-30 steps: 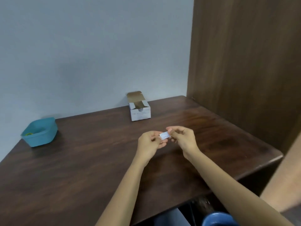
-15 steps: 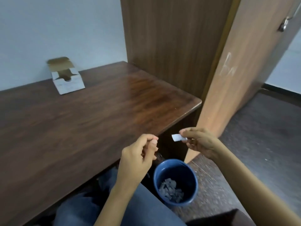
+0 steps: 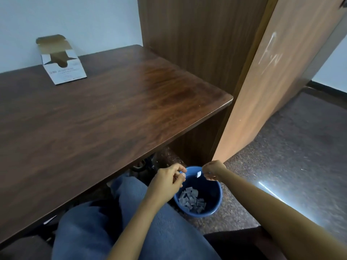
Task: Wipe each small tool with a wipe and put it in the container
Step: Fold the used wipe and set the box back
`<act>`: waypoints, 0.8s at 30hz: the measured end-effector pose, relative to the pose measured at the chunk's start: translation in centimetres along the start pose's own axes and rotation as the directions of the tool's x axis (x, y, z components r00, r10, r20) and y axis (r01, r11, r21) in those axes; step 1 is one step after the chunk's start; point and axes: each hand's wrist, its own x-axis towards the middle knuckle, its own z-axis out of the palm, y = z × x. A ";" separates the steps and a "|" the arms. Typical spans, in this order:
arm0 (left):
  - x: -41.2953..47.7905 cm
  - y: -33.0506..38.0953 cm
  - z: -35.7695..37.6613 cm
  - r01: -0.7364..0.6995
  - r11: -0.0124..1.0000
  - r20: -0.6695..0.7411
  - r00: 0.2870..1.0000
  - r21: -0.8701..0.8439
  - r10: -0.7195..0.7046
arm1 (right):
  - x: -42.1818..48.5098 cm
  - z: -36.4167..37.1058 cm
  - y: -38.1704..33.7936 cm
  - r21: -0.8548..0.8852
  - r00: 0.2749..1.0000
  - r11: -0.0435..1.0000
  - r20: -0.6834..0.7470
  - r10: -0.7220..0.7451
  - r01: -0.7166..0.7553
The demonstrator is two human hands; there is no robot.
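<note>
My right hand (image 3: 213, 169) pinches a small white wipe packet (image 3: 198, 174) just above the open mouth of a blue bin (image 3: 216, 199) on the floor. My left hand (image 3: 169, 178) hovers at the bin's left rim with its fingers curled and fingertips pressed together. A pale sliver shows at those tips, and I cannot tell what it is. No small tool and no container for tools are in view.
Several grey scraps (image 3: 191, 199) lie in the bin's bottom. An open white cardboard box (image 3: 64, 72) stands at the back of the dark wooden table (image 3: 112, 102). A wooden panel (image 3: 197, 34) and a door (image 3: 277, 72) rise to the right. My blue-jeaned legs (image 3: 131, 231) sit below.
My view swung right and down, away from the teal bowl on the table. Both hands parted and dropped from above the table to the floor bin, the right still holding the white packet.
</note>
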 end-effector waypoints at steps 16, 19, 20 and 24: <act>-1.8 7.2 -7.5 -0.233 0.968 -0.261 0.944 -0.095 0.201 | -13.4 -5.0 -8.1 -0.012 0.681 0.884 0.642 -0.351 0.467; -2.3 8.8 -11.1 -0.258 0.958 -0.387 0.902 -0.124 0.192 | -17.0 -5.8 -11.6 0.143 0.501 0.801 0.713 -0.490 0.581; -2.4 9.1 -12.4 -0.261 0.955 -0.423 0.888 -0.142 0.180 | -17.9 -5.7 -12.9 0.181 0.475 0.776 0.700 -0.533 0.604; -1.8 9.2 -17.4 -0.249 0.960 -0.518 0.842 -0.124 0.151 | -19.8 -4.0 -18.6 0.275 0.448 0.697 0.601 -0.662 0.662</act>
